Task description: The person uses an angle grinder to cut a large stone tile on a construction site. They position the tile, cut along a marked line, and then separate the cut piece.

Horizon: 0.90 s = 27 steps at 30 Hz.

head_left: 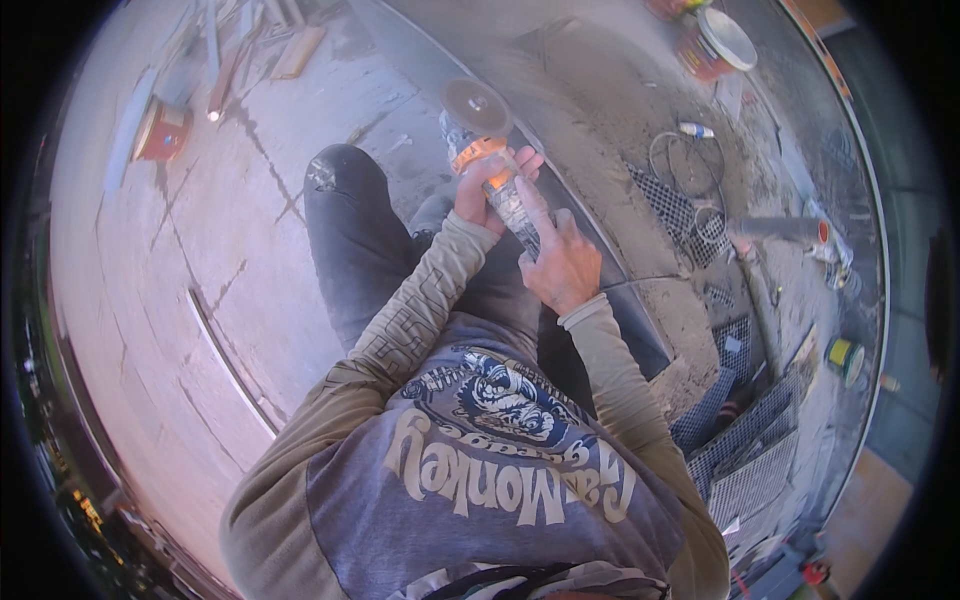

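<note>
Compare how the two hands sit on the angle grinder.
The left hand grips the angle grinder high up, at its orange collar just behind the disc; the right hand sits lower, on the rear of the body. The left hand's fingers wrap round the tool; the right hand's forefinger lies stretched along it. Both hands are bare, come out of tan sleeves, and touch the same tool.

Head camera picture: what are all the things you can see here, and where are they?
angle grinder: one, orange and grey with a round disc, centre top, held in both hands
bucket: one, red with a white top, upper right
round tin: one, red, upper left on the pale floor
wire mesh sheets: several, grey, lower right
wire coil: one, thin, right of centre
tape roll: one, yellow-green, right edge
left hand: one, around the grinder's body
right hand: one, on the grinder's rear
</note>
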Tool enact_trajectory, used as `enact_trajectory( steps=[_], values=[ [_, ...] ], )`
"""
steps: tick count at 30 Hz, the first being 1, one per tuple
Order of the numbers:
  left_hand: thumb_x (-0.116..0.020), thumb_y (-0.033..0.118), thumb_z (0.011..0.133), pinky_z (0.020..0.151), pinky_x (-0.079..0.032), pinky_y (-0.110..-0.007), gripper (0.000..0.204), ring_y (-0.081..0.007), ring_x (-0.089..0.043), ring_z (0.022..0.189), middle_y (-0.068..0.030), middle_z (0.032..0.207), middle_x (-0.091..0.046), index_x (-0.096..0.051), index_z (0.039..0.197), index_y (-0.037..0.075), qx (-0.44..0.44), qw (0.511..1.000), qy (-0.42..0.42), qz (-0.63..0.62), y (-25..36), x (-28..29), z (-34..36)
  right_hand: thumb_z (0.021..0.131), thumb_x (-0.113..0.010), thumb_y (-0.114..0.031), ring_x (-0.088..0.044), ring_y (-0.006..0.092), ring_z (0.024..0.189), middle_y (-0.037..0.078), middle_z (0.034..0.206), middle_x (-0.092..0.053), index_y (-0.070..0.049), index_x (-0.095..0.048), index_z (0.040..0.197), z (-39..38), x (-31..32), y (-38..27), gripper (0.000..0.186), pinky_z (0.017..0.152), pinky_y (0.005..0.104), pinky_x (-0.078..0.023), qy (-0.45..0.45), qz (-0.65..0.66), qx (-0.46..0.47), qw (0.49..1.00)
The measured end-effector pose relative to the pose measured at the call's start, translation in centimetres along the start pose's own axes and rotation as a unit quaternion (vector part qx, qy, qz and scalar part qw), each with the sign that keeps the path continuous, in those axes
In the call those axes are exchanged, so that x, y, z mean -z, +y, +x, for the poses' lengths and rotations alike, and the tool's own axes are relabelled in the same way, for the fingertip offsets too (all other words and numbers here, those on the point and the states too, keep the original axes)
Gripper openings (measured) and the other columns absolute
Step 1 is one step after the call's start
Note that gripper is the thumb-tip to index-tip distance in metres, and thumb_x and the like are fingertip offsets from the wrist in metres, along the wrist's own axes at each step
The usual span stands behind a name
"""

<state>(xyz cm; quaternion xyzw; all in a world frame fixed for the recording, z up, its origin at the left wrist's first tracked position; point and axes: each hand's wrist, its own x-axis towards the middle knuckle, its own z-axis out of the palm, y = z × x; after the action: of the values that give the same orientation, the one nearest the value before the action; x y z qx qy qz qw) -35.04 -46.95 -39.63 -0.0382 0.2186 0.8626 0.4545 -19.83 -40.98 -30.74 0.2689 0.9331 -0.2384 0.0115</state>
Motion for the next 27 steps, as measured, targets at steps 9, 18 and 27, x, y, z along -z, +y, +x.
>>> enact_trajectory(
  steps=[9, 18, 27],
  values=[
    [-0.067, 0.019, 0.091, 0.107, -0.052, -0.051, 0.035, -0.0371, -0.064, 0.120, -0.0213, 0.125, -0.065, -0.055, 0.118, 0.000, 0.021, 0.999, 0.023, -0.010, 1.2, 1.9, 2.4, 0.072, -0.073, -0.016, -0.068, 0.0439, 0.088, 0.018, 0.101, -0.061, -0.041, -0.027, 0.160, 2.7, -1.2, -0.7, 0.102, 0.078, 0.0532, -0.056, 0.020, 0.002, 0.016, 1.000],
    [-0.065, 0.018, 0.092, 0.108, -0.051, -0.050, 0.035, -0.0355, -0.064, 0.119, -0.0210, 0.126, -0.064, -0.052, 0.121, 0.002, 0.062, 0.996, 0.046, -0.042, -1.2, 3.0, 3.3, 0.068, -0.072, -0.014, -0.067, 0.0453, 0.091, 0.019, 0.103, -0.063, -0.039, -0.028, 0.160, 2.6, -1.7, 0.6, 0.105, 0.080, 0.0540, -0.056, -0.006, 0.031, -0.026, 0.999],
    [-0.064, 0.016, 0.092, 0.106, -0.053, -0.049, 0.042, -0.0352, -0.065, 0.117, -0.0208, 0.123, -0.066, -0.047, 0.128, 0.001, 0.078, 0.995, 0.040, -0.045, -3.6, 3.0, 1.2, 0.069, -0.072, -0.013, -0.066, 0.0444, 0.091, 0.018, 0.102, -0.062, -0.039, -0.029, 0.160, 0.0, -0.9, 1.5, 0.103, 0.080, 0.0542, -0.055, -0.015, 0.005, -0.039, 0.999]
  ],
)
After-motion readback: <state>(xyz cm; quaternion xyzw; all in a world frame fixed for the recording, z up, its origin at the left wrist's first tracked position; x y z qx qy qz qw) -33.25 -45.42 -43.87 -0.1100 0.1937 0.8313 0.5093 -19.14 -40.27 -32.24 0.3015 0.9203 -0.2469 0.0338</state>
